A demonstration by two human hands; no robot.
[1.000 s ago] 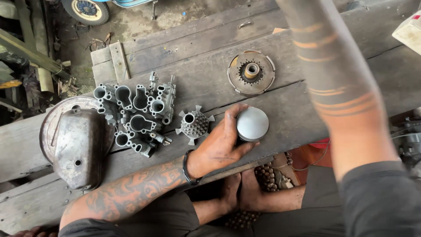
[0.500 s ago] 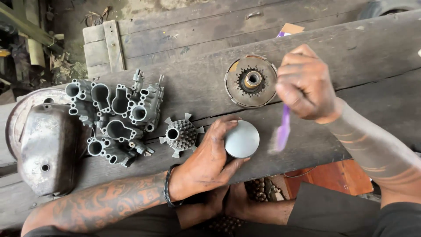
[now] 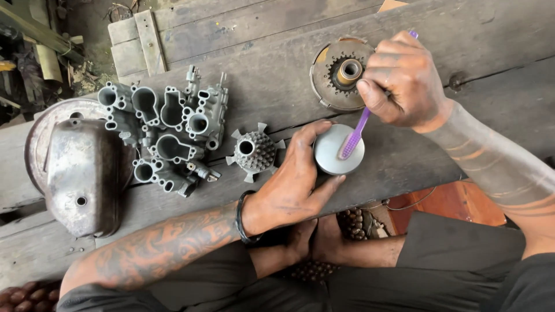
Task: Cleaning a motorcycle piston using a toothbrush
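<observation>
Left hand point(image 3: 292, 188) steadies cap point(image 3: 332, 155); right hand point(image 3: 402, 81) angles toothbrush point(image 3: 354, 136).

the toothbrush point(image 3: 354, 134) is purple, lying across a pale silver-grey round cap point(image 3: 338, 150), and the left hand point(image 3: 292, 185) beside it is smeared black with a black band at the wrist and orange-and-dark tattoo patterns up the forearm. the right hand point(image 3: 402, 81) is grimy too, its forearm ringed with faded orange stripes. the far-left cast housing point(image 3: 165, 136) is dull grey, the small spiked part point(image 3: 254, 152) dark grey, the planks point(image 3: 260, 34) weathered grey-brown.
</observation>
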